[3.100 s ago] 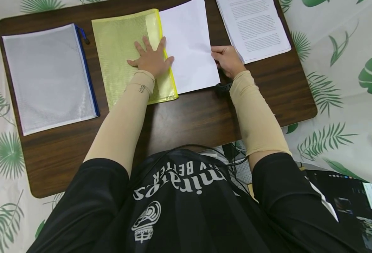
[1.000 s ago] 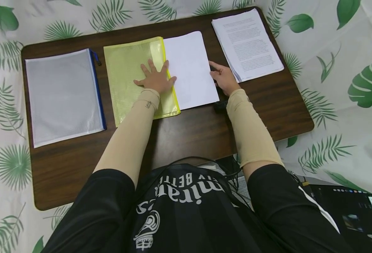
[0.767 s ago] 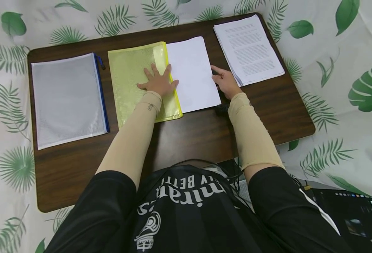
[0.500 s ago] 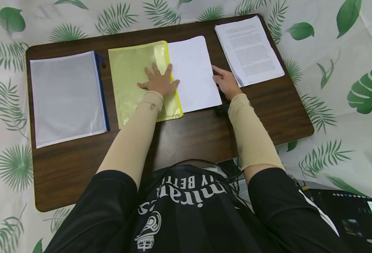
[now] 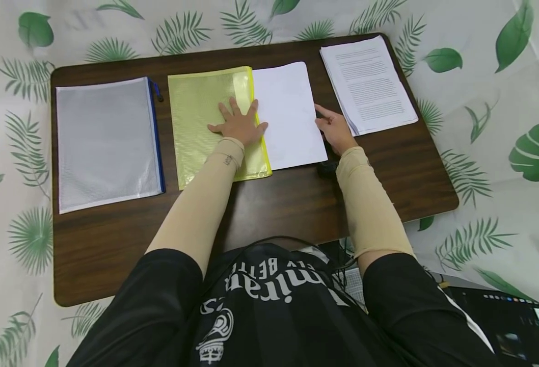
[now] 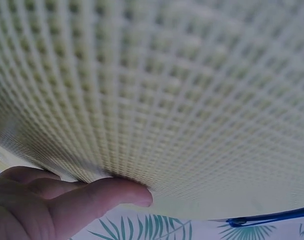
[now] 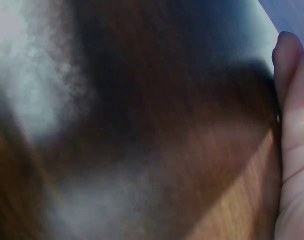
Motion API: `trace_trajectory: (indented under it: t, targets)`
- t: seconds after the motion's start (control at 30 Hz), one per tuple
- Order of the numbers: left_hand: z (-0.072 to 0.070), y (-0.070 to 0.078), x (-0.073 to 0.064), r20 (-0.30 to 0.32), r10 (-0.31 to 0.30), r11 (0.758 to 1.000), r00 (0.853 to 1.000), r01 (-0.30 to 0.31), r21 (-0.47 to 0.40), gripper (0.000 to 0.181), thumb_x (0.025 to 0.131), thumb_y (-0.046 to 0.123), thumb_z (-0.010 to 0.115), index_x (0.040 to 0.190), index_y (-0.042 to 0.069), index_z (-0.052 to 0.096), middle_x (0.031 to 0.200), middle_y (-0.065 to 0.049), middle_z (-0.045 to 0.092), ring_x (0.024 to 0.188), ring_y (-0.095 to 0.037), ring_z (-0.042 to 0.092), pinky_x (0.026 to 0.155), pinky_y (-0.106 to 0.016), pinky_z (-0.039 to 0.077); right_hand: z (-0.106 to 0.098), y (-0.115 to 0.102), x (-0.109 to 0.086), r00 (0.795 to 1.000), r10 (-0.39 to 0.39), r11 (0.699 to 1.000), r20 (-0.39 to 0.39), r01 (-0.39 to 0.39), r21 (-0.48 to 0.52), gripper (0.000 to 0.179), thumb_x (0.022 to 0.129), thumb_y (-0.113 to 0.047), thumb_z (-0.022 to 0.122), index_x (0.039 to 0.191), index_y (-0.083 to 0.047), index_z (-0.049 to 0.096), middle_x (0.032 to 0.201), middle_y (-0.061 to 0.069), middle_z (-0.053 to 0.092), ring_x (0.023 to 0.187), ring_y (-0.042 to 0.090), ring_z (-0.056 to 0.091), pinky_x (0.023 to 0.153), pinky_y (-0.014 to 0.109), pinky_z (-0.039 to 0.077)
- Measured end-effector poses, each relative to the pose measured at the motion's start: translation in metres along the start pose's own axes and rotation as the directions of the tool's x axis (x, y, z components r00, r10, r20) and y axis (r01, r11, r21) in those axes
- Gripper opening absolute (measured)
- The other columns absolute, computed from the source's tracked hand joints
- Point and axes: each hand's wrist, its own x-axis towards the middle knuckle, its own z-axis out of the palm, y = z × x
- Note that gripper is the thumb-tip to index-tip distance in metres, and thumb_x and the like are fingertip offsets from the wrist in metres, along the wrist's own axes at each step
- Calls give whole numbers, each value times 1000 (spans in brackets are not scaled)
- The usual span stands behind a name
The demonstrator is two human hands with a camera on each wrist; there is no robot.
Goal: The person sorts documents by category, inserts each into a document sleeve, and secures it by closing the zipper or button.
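Note:
My left hand (image 5: pixel 241 125) lies flat with spread fingers on a yellow mesh zip pouch (image 5: pixel 200 117), near its right edge. Sheets of white paper (image 5: pixel 288 117) stick out of that side of the pouch; the part inside is covered. At the paper's right edge, my right hand (image 5: pixel 335 130) touches with its index fingertip and thumb, the index finger straight. In the left wrist view, the mesh of the pouch (image 6: pixel 157 110) fills most of the picture above the hand (image 6: pixel 76 200). The right wrist view shows part of the right hand (image 7: pixel 297 125) beside the paper's edge.
A clear zip pouch (image 5: pixel 106 145) with a blue zip lies on the left of the dark wooden table (image 5: pixel 292 204). A stack of printed sheets (image 5: pixel 372 84) lies at the back right. A black cable (image 5: pixel 274 237) runs across the person's front.
The head view has tilted, so the table appears lower. The right index finger has straightened at the paper's edge. The left hand stays on the yellow pouch.

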Motion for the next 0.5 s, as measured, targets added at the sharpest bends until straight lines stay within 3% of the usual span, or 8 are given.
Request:
trace_trajectory:
  t: [0.2, 0.5]
  targets:
    - [1, 3, 0, 1, 0, 1000, 1000, 0, -3, 75, 98, 73, 26, 157, 50, -14, 164, -19, -27, 147, -53, -22, 95, -90, 14, -2, 0, -6, 999, -35, 999, -26, 34, -31, 48, 107, -25, 54, 151, -39, 47, 97, 4, 60, 73, 15, 47, 70, 31, 43]
    - [0, 2, -4, 7, -4, 1000, 1000, 4, 7, 75, 98, 73, 25, 157, 49, -15, 162, -20, -29, 146, -53, -23, 95, -90, 13, 2, -2, -7, 997, -70, 997, -34, 69, -31, 48, 106, -22, 55, 153, -34, 47, 84, 2, 51, 73, 14, 45, 69, 29, 41]
